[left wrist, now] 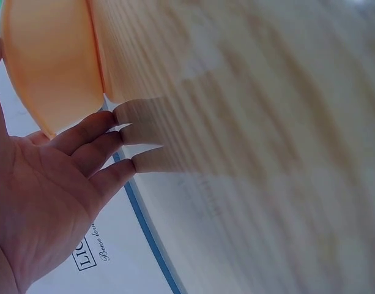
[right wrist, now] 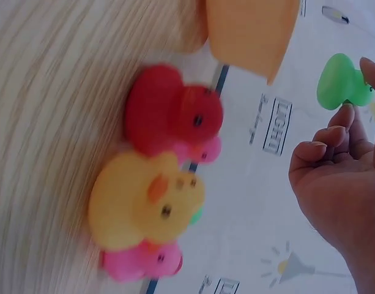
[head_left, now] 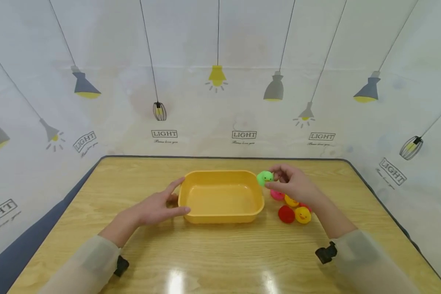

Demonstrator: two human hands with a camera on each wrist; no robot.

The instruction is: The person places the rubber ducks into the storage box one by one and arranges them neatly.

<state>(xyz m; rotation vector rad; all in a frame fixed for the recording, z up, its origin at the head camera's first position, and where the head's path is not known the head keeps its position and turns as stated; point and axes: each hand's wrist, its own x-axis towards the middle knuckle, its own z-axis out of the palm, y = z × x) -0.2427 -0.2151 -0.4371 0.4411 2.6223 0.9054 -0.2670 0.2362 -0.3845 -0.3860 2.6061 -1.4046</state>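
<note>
Your left hand (head_left: 158,209), fingers spread apart, touches the left end of the yellow rounded-rectangular plastic basin (head_left: 220,200). Your right hand (head_left: 295,183) pinches a small green rubbery toy duck (head_left: 263,178) near the basin's right rim. Red, yellow and pink toy ducks (head_left: 303,215) cluster right of the basin.

Before you: a pale wall (head_left: 191,41) of printed lamps and a wooden table (head_left: 220,253).
You face drawn cords, with a yellow lamp (head_left: 217,75) at the centre, a grey lamp (head_left: 274,87) right of it and a cage bulb (head_left: 159,111) to its left; below, you can read LIGHT labels (head_left: 164,134). Dark blue edging (head_left: 23,245) borders the tabletop, and two glare spots (head_left: 175,281) shine near you.
</note>
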